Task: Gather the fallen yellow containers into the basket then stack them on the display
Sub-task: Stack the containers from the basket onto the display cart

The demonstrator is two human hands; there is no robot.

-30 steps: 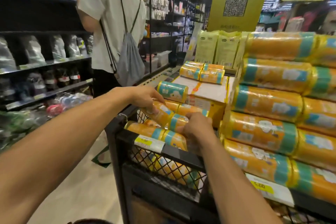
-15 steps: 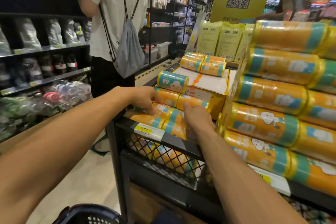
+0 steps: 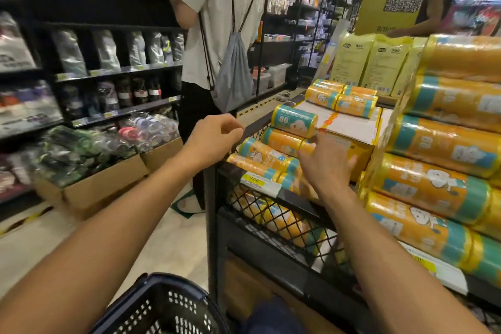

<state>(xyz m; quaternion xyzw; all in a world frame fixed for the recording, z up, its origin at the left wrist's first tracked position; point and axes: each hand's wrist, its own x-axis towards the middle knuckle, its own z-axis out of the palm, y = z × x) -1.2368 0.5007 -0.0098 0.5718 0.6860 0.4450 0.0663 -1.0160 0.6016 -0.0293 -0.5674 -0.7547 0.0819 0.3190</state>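
- Several yellow containers [image 3: 267, 156] lie on their sides in a low stack at frame centre, on the front left corner of the display [image 3: 276, 222], just above the price tag [image 3: 259, 182].
- Right hand [image 3: 324, 164]: fingers spread and relaxed, over the right end of the stack, gripping nothing. Contact cannot be confirmed.
- Left hand [image 3: 214, 138]: fingers loosely curled, holding nothing, in the air left of the display corner.
- Basket [image 3: 168, 306]: bottom of frame, below the arms. Its contents are not visible.
- Hazard: the containers are cylinders near the shelf edge. A sideways nudge from either hand would likely roll one off to the floor.
- Hazard: a single roll [image 3: 294, 120] sits on the cardboard box [image 3: 352, 125] directly above the stack. A raised right hand could dislodge it.
- Hazard: a bystander [image 3: 217, 22] stands near the left hand, so a wide swing risks contact.
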